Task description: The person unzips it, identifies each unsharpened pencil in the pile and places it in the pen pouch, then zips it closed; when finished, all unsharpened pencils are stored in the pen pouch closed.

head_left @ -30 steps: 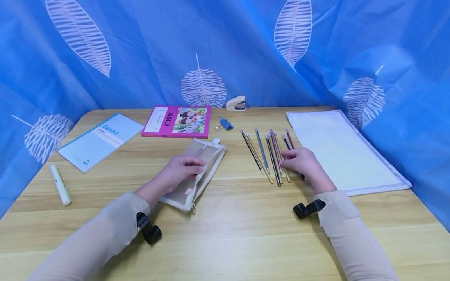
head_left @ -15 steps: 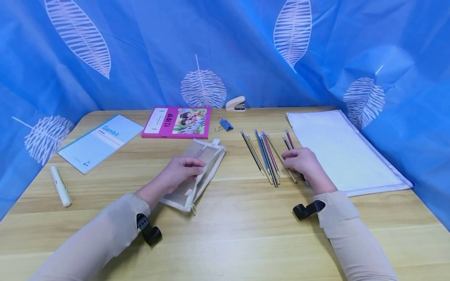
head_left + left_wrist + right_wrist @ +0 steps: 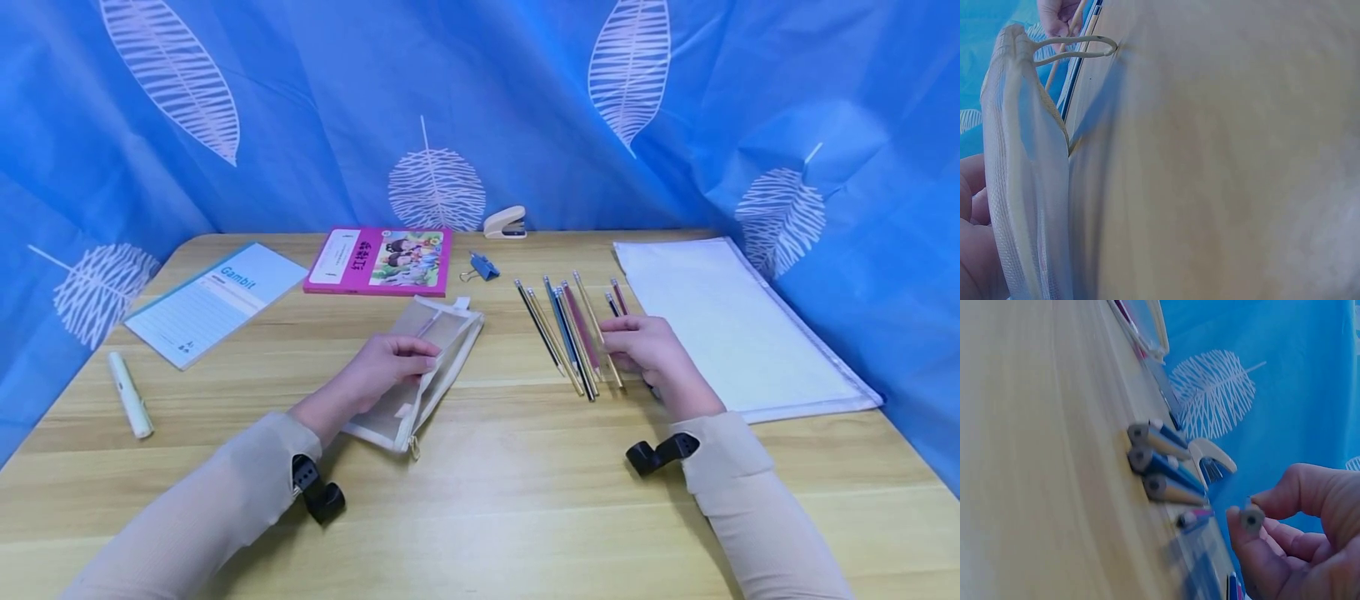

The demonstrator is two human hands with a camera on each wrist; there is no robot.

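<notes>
Backed by a blue leaf-print curtain (image 3: 525, 100), with a wood-grain table (image 3: 487, 517) below. With left hand (image 3: 382, 371), pinches one open edge of the mesh pouch (image 3: 452, 364); with right hand (image 3: 645, 346), to the right of the pouch, pinches a gold pencil (image 3: 590, 309) between thumb and fingers, just beside the loose pencils (image 3: 1169, 470). Judging by the slim, glossy barrel, should handle as light, stiff and perhaps slightly slippery; best gripped around mid-shaft. Probably soft and floppy in the pouch, so best held by the firmer bound rim. In the right wrist view, hidden from the head view: the held pencil's flat end, dark core facing out. Large in the left wrist view, tiny from the head: the pouch's pull loop (image 3: 1075, 39). Only from the head, further left of the pouch: the pale-blue notebook (image 3: 217, 304).
</notes>
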